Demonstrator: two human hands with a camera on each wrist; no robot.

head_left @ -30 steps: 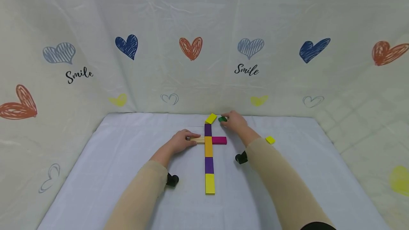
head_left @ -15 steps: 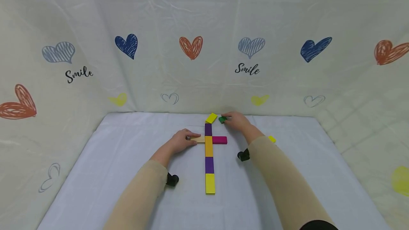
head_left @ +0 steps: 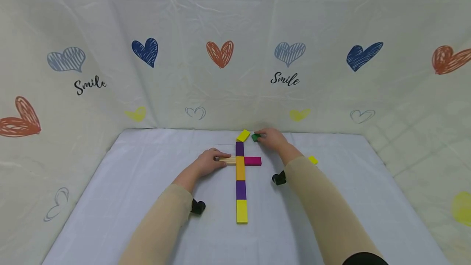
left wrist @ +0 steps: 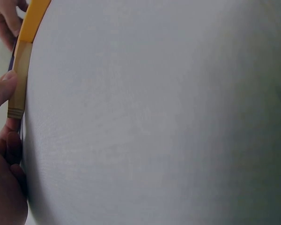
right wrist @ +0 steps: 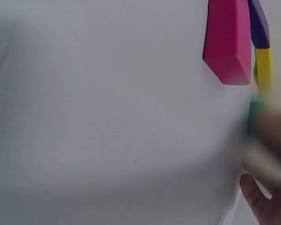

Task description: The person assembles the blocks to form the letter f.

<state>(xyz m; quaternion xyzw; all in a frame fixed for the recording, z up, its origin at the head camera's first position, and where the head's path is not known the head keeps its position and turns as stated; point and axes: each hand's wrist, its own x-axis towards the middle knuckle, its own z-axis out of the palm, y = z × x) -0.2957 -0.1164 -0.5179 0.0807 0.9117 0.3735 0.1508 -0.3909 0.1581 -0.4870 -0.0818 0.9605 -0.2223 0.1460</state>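
Note:
My left hand (head_left: 207, 162) holds a plain wooden block (head_left: 229, 161) by its outer end, thumb on one side and fingers on the other. That block's inner end meets an orange block (head_left: 240, 168) in the middle of a column. Up at the far side, my right hand (head_left: 271, 138) pinches a small green block (head_left: 256, 137); it looks blurred in the right wrist view. Just left of the green block lies a tilted yellow block (head_left: 243, 135), at the top of the column above a purple block (head_left: 240, 149). A magenta block (head_left: 253, 161) sticks out rightward from the orange one.
The column continues toward me with another purple block (head_left: 241, 190) and a long yellow block (head_left: 241, 212). A separate yellow block (head_left: 313, 160) is partly covered by the right sleeve. The white-covered table (head_left: 147, 142) meets a heart-printed curtain (head_left: 176, 93) behind.
My right hand and forearm have shifted slightly right, and the sleeve covers more of the separate yellow block. The green block has barely moved. My left hand stays put on the wooden block.

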